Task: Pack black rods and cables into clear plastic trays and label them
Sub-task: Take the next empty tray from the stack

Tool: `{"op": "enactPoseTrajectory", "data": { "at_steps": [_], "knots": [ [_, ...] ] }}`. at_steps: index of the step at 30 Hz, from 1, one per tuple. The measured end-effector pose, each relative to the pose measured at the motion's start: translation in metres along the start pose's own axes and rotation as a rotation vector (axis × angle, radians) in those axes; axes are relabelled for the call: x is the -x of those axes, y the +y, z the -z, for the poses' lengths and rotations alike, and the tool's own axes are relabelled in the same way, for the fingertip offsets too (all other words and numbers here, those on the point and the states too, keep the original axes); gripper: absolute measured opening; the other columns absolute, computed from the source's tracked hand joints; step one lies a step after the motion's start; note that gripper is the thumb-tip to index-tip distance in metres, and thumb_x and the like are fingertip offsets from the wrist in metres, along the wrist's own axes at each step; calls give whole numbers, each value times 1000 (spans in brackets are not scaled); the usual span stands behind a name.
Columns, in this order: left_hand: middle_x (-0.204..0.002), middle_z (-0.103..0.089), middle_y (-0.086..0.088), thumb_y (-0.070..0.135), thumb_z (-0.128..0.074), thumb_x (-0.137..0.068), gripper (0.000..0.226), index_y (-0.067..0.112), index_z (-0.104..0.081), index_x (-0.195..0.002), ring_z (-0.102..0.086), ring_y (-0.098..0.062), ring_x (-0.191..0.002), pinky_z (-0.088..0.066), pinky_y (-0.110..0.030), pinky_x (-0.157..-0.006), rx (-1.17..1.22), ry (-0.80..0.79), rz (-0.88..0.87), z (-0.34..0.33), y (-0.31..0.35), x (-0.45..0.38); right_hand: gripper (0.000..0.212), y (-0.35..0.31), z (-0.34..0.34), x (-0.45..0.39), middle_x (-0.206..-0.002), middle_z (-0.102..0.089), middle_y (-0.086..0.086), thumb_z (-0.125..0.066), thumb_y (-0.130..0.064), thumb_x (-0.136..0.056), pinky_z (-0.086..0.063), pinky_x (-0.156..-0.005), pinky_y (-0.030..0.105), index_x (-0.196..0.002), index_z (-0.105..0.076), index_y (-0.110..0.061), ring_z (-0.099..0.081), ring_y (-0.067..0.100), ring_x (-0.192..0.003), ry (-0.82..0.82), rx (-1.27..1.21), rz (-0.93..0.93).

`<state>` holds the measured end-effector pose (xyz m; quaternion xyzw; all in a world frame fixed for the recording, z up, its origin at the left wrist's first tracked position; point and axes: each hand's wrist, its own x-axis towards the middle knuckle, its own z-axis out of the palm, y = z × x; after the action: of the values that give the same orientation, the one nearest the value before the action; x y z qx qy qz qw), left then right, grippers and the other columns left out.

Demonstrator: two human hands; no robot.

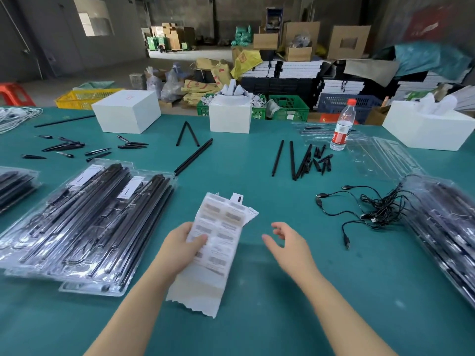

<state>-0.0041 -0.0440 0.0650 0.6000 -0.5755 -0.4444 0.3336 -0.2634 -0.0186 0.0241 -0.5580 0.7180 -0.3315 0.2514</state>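
My left hand (183,246) grips a white label sheet (216,250) above the green table (244,325), thumb pressed on its printed face. My right hand (288,242) hovers beside the sheet with fingers loosely spread, holding nothing. Filled clear plastic trays (84,222) with black rods and white labels lie stacked at the left. More filled trays (447,232) lie at the right edge. A tangle of black cables (372,209) sits right of my hand. Loose black rods (295,160) lie further back.
Empty clear trays (380,155) and a water bottle (343,127) stand at the back right. White boxes (126,110) (230,114) (429,127) line the far edge. Short black tips (77,147) are scattered at the back left. Crates and cartons fill the floor beyond.
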Motion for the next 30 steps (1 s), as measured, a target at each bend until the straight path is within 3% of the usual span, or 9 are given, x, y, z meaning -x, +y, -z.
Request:
{"op": "enactPoseTrajectory", "data": {
  "at_steps": [3,7,11,14,17,20,22,26,30],
  "knots": [
    [-100,-75,-2,15,-66,-94,16,17,-61,-109,-74,-15,-74,-58,-36,-67,-46,128,58,27,-23,-8,61,28,-8,14,-151,-39,-5,-42,-59,-97,-24,-115,35,-148,-37,-26,-31,18,-142,-43,604,123],
    [-131,-53,-11,14,-68,-91,68,17,-32,-148,-63,-23,-90,-52,-36,-73,-452,207,57,37,-53,-9,62,40,-8,19,-163,-23,-2,-30,-61,-99,-11,-121,35,-153,-30,-29,-15,17,-151,-129,652,114],
    [-154,-27,-19,7,-60,-85,58,17,-46,-141,-35,-37,-137,-38,-46,-105,-1067,324,-148,23,-63,-5,61,25,14,8,-161,-29,0,-41,-57,-98,-18,-119,36,-150,-37,-26,-21,17,-149,-258,596,109],
    [-153,-38,-13,11,-57,-91,39,15,-58,-130,-32,-32,-143,-34,-42,-110,-1048,191,-305,5,-59,-12,53,19,49,0,-155,-39,-2,-43,-52,-100,-17,-121,36,-145,-45,-25,-21,17,-150,-152,627,142],
    [-139,-48,-4,32,-46,-101,34,16,-53,-131,-42,-26,-132,-35,-37,-106,-1067,55,-272,-11,-59,-21,43,19,105,-7,-146,-51,-1,-50,-46,-98,-18,-121,40,-134,-58,-23,-27,22,-148,87,713,158],
    [-124,-55,-4,36,-43,-101,29,16,-56,-118,-48,-27,-122,-34,-38,-102,-1131,78,-235,-18,-54,-25,40,34,177,-11,-136,-61,9,-60,-41,-93,-27,-117,48,-124,-67,-15,-36,31,-142,353,803,113],
    [-117,-60,-8,31,-49,-99,25,13,-63,-109,-53,-32,-116,-35,-42,-99,-1113,161,-271,-23,-44,-26,55,53,226,-12,-139,-57,14,-56,-53,-91,-29,-115,52,-131,-61,-14,-34,36,-142,444,908,-40],
    [-112,-63,-13,16,-59,-93,18,5,-70,-103,-57,-37,-104,-42,-46,-89,-938,250,-392,-43,-18,-30,101,95,292,-2,-160,-26,16,-35,-88,-78,-14,-117,60,-153,-29,-20,-15,38,-149,344,939,-504],
    [-124,-58,-9,16,-53,-97,26,8,-66,-118,-52,-31,-117,-43,-41,-95,-819,133,-513,-78,3,-35,110,126,297,9,-165,-11,15,-43,-85,-78,-20,-120,57,-158,-12,-17,-15,40,-150,63,748,-660]
  ]
}}
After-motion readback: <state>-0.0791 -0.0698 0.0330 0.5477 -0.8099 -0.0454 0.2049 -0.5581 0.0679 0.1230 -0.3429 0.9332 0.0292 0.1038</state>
